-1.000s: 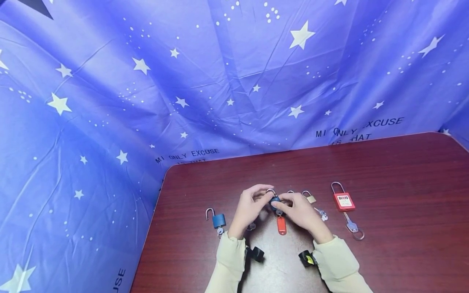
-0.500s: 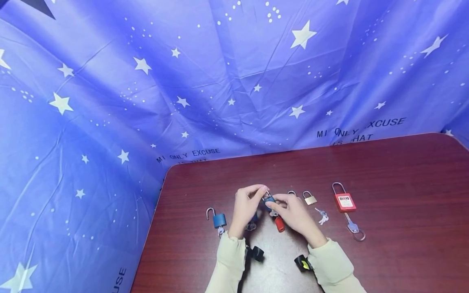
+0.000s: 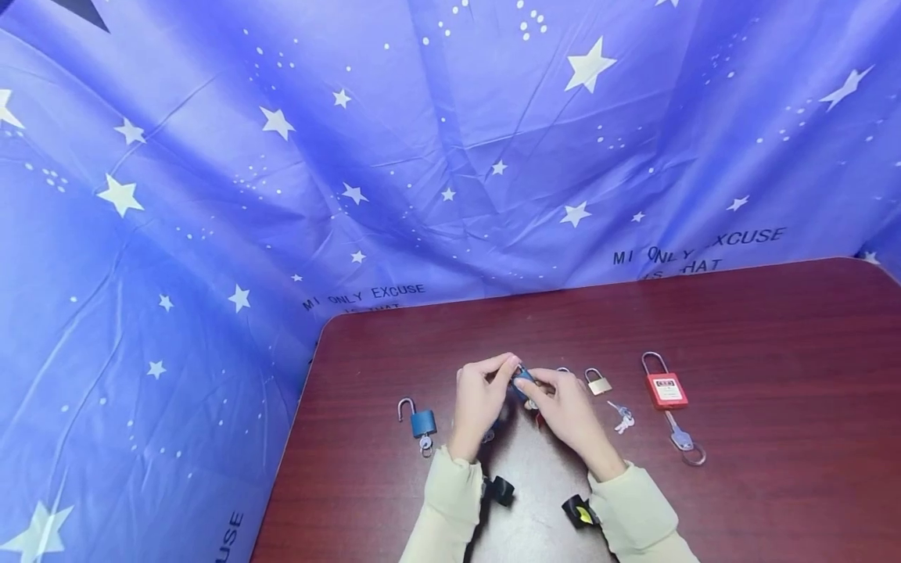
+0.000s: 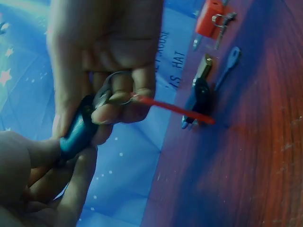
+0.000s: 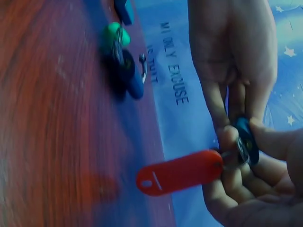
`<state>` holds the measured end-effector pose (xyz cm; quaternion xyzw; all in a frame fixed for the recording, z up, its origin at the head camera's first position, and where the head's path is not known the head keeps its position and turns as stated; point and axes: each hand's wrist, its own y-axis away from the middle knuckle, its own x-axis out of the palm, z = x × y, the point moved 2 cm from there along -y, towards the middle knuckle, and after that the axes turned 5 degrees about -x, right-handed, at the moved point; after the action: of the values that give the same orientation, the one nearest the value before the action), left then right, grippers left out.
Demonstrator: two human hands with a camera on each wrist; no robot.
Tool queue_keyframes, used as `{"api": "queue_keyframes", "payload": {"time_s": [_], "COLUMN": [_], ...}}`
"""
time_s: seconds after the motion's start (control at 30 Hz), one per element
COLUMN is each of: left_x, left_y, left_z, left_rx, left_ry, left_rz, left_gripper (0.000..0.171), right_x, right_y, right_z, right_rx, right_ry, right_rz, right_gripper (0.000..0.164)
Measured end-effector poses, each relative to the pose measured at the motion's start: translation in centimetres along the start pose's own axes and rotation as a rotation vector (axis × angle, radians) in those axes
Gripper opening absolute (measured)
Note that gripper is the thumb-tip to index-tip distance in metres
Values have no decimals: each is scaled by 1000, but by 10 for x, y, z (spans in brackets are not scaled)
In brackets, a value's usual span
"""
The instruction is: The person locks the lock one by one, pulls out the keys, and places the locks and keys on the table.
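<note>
My left hand (image 3: 480,403) and right hand (image 3: 568,408) meet above the table around a small blue padlock (image 3: 523,383). In the left wrist view, the fingertips of the left hand (image 4: 57,184) pinch one end of the padlock (image 4: 78,130). The right hand (image 4: 106,52) grips the padlock's other end, where a key (image 4: 102,94) sits on a ring. From that ring hangs a red tag (image 5: 182,174), plain in the right wrist view and mostly hidden by the right hand in the head view. Fingers cover most of the shackle, so its state is unclear.
At left lies an open blue padlock (image 3: 424,424) with a key in it. Near the left hand is another blue padlock (image 5: 134,85) with a green tag (image 5: 113,35). Rightward lie a brass padlock (image 3: 600,386), loose keys (image 3: 622,418) and a red padlock (image 3: 665,390) with its key.
The padlock has tilted between the hands, and the red tag has swung behind the right hand. My right hand has shifted slightly left; the left fingertips have moved onto the shackle end.
</note>
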<state>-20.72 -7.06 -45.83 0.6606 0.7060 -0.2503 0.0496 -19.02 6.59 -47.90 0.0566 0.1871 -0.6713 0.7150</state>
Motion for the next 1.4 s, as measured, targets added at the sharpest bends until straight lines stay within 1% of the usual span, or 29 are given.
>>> {"api": "queue_keyframes", "payload": {"time_s": [0.1, 0.17, 0.23, 0.3, 0.4, 0.47, 0.5, 0.6, 0.67, 0.73, 0.83, 0.9, 0.93, 1.0, 1.07, 1.1, 1.17, 1.2, 1.27, 1.33, 1.4], "left_x": [9, 10, 11, 10, 7, 4, 3, 0, -2, -4, -7, -9, -9, -9, -7, -7, -5, -5, -4, -4, -4], "left_y": [0, 1, 3, 4, 1, -2, -4, -9, -9, -10, -9, -10, -10, -10, -10, -9, -8, -7, -6, -6, -6], "left_z": [10, 8, 7, 6, 7, 8, 9, 11, 12, 15, 20, 23, 24, 25, 25, 26, 25, 25, 24, 24, 23], "left_rx": [57, 76, 85, 82, 71, 58, 48, 10, -21, -43, -75, -93, -109, -149, -205, -236, -291, -305, -322, -328, -329], "left_ry": [-63, -94, -111, -117, -96, -66, -50, 1, 22, 29, 43, 65, 88, 174, 264, 294, 321, 311, 285, 275, 298], "left_rz": [-38, -46, -40, -26, 2, 20, 27, 36, 26, 2, -37, -49, -42, 4, 74, 112, 178, 199, 220, 214, 198], "left_gripper": [24, 21, 22, 22, 23, 22, 23, 23, 22, 21, 19, 19, 20, 24, 27, 30, 38, 42, 47, 46, 44], "right_x": [0, -1, -2, -2, -2, -1, -1, -1, -1, -2, -3, -3, -3, -3, -5, -6, -8, -9, -11, -12, -13], "right_y": [1, 2, 3, 4, 2, 0, -1, -4, -4, -2, 0, 1, 1, 1, 0, 0, 0, 0, 0, -1, -1], "right_z": [3, 4, 6, 6, 8, 9, 10, 10, 8, 5, 0, -3, -3, -4, -4, -4, -5, -5, -5, -5, -5], "right_rx": [-1, -4, -18, -30, -42, -44, -41, -3, 34, 54, 45, 38, 31, 23, 14, 14, 26, 39, 58, 67, 61], "right_ry": [11, 36, 68, 92, 92, 77, 51, -55, -97, -89, -79, -109, -128, -148, -129, -118, -92, -82, -66, -39, -6], "right_rz": [-50, -73, -86, -80, -64, -57, -52, -14, 23, 66, 152, 206, 224, 226, 188, 165, 128, 116, 109, 121, 136], "right_gripper": [28, 27, 25, 24, 24, 26, 28, 32, 36, 36, 34, 32, 31, 30, 28, 28, 27, 26, 26, 27, 29]}}
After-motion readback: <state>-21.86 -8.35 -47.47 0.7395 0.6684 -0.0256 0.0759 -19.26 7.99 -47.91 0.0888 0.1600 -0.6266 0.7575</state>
